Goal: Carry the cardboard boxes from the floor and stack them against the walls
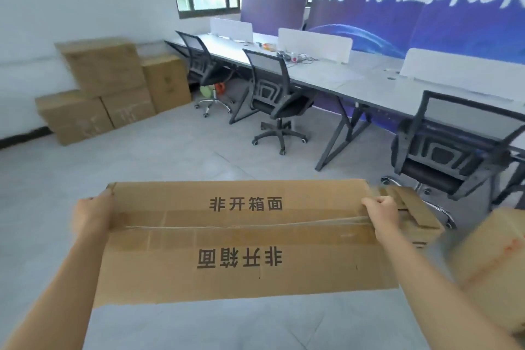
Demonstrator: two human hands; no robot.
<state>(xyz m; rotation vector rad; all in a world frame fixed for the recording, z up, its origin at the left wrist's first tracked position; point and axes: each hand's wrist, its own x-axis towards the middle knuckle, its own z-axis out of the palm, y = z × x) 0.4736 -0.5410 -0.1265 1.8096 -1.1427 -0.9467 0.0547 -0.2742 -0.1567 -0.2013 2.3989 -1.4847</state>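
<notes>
— Where was the box, and how was it held?

— A wide cardboard box [244,239] was seen in the lower middle of the frame, apparently lifted off the floor [170,156]. The left grip [92,214] was curled over its left end and the right grip [382,212] was clenched on its right end, probably so the load was kept level.

— Which way was it pointed?

— Its long axis was laid left to right, printed face up. Stacked boxes [108,85] were seen against the wall [42,8] at upper left, well apart.
</notes>
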